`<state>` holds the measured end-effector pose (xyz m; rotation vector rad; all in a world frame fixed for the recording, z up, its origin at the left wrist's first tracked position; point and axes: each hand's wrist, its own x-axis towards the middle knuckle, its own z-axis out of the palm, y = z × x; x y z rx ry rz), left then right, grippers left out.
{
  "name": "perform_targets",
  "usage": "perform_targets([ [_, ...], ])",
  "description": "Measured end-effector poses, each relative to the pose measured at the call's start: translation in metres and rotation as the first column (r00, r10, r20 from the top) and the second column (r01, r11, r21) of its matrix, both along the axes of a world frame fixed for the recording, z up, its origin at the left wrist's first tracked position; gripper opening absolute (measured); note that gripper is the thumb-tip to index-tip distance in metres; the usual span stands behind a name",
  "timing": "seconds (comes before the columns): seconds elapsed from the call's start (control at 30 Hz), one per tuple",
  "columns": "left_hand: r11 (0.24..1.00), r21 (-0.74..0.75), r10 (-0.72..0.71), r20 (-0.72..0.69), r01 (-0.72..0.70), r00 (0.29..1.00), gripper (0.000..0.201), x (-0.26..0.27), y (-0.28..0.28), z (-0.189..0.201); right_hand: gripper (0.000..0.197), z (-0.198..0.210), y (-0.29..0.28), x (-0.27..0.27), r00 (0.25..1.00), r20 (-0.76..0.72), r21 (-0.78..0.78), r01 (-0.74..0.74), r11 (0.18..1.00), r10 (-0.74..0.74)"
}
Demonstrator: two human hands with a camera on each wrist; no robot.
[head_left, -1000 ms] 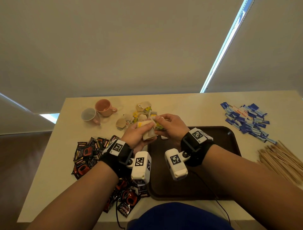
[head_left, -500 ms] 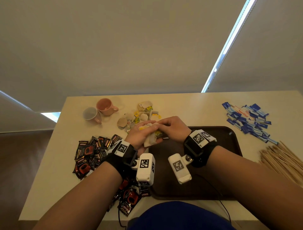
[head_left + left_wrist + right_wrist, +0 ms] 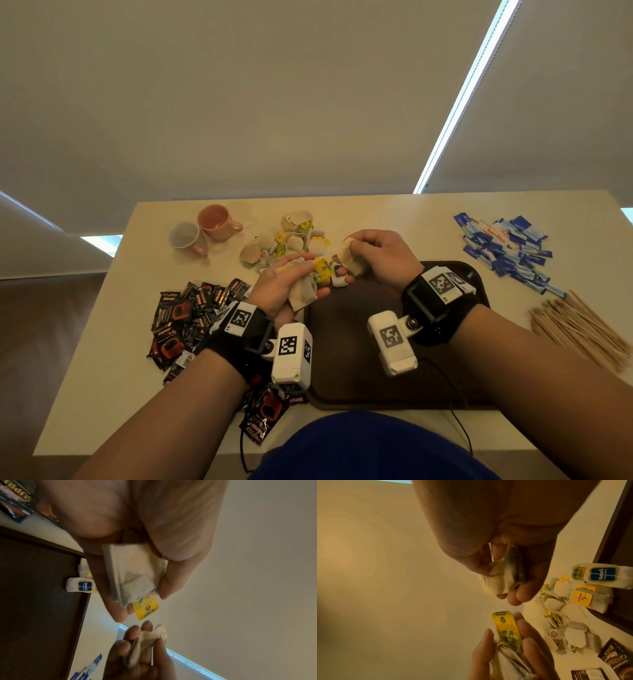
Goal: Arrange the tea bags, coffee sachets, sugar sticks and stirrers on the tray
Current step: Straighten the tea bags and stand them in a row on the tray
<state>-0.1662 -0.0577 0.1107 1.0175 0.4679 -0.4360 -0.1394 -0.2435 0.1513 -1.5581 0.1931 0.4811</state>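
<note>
The beige surface [image 3: 376, 219] is carrying a dark brown tray [image 3: 346, 359] at 6 o'clock, with coffee sachets [image 3: 191, 315] lying at 8, sugar sticks [image 3: 507, 246] at 2, stirrers [image 3: 579, 329] at 3 and loose tea bags [image 3: 287, 240] at 12. The left hand [image 3: 287, 287] is clutching a bunch of tea bags while the right hand [image 3: 376, 257] is pinching one more, both hovering over the tray's far-left corner. The tea-bag step is apparently under way; next they are needing laying down in a neat row.

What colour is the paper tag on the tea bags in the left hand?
Yellow tag, clearest in the left wrist view.
</note>
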Motion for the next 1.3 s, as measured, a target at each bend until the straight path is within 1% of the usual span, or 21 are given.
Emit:
perform_targets([
  [0.07,1.0,-0.007,0.025,-0.01,-0.025,1.0,0.013,-0.001,-0.002,0.001,0.016,0.001,-0.004,-0.006,1.0,-0.001,0.034,0.023,0.999,-0.023],
  [0.2,0.996,-0.025,0.086,-0.045,-0.088,0.995,0.031,-0.005,-0.005,0.001,0.017,0.003,-0.012,-0.013,0.996,-0.041,0.157,0.085,0.984,-0.08],
  [0.3,0.99,-0.045,0.133,-0.089,-0.137,0.987,0.023,-0.007,-0.01,0.003,0.017,0.007,-0.016,-0.013,0.992,-0.055,0.227,0.124,0.966,-0.114],
  [0.37,0.986,-0.033,0.158,-0.117,-0.163,0.981,0.015,-0.007,-0.016,0.006,0.017,0.008,-0.019,-0.012,0.99,-0.061,0.245,0.135,0.96,-0.123],
  [0.43,0.983,-0.019,0.18,-0.139,-0.185,0.974,0.012,-0.007,-0.02,0.009,0.017,0.01,-0.023,-0.013,0.99,-0.069,0.255,0.135,0.958,-0.122],
  [0.53,0.984,0.001,0.177,-0.125,-0.179,0.976,0.012,-0.005,-0.024,0.011,0.015,0.01,-0.028,-0.013,0.99,-0.076,0.263,0.136,0.955,-0.121],
  [0.6,0.99,-0.01,0.136,-0.099,-0.138,0.986,0.012,-0.005,-0.025,0.014,0.014,0.009,-0.031,-0.011,0.989,-0.066,0.246,0.142,0.959,-0.129],
  [0.67,0.995,-0.053,0.082,-0.075,-0.086,0.994,0.014,-0.007,-0.028,0.017,0.016,0.006,-0.033,-0.007,0.991,-0.028,0.184,0.13,0.974,-0.127],
  [0.77,0.994,-0.105,0.017,-0.037,-0.021,0.999,0.027,-0.01,-0.031,0.022,0.018,-0.001,-0.03,-0.001,0.995,0.026,0.058,0.097,0.994,-0.099],
  [0.83,0.991,-0.132,-0.009,-0.029,0.005,1.0,0.032,-0.01,-0.033,0.024,0.016,-0.007,-0.025,0.002,0.996,0.076,-0.047,0.055,0.997,-0.052],
  [0.87,0.989,-0.146,-0.01,-0.033,0.005,0.999,0.034,-0.01,-0.033,0.023,0.013,-0.009,-0.023,0.004,0.993,0.114,-0.135,0.023,0.991,-0.008],
  [0.93,0.987,-0.161,-0.005,-0.044,-0.003,0.999,0.039,-0.009,-0.035,0.023,0.007,-0.012,-0.019,0.007,0.978,0.184,-0.318,-0.038,0.947,0.101],
  [1.03,0.982,-0.187,0.004,-0.024,-0.008,1.0,0.032,-0.009,-0.035,0.022,0.014,-0.017,-0.012,0.013,0.949,0.239,-0.454,-0.078,0.888,0.205],
  [1.1,0.98,-0.198,0.018,-0.015,-0.02,1.0,0.024,-0.009,-0.036,0.022,0.011,-0.021,-0.007,0.015,0.936,0.262,-0.518,-0.069,0.853,0.235],
  [1.17,0.982,-0.187,0.034,-0.013,-0.036,0.999,0.023,-0.008,-0.036,0.022,0.009,-0.022,-0.004,0.017,0.935,0.273,-0.545,-0.044,0.837,0.227],
  [1.23,0.984,-0.167,0.063,-0.02,-0.066,0.998,0.021,-0.005,-0.036,0.019,0.015,-0.021,-0.004,0.019,0.941,0.276,-0.536,-0.02,0.844,0.197],
  [1.3,0.99,-0.133,0.052,-0.033,-0.056,0.998,0.022,-0.003,-0.036,0.018,0.019,-0.019,-0.003,0.018,0.947,0.257,-0.513,-0.036,0.858,0.194],
])
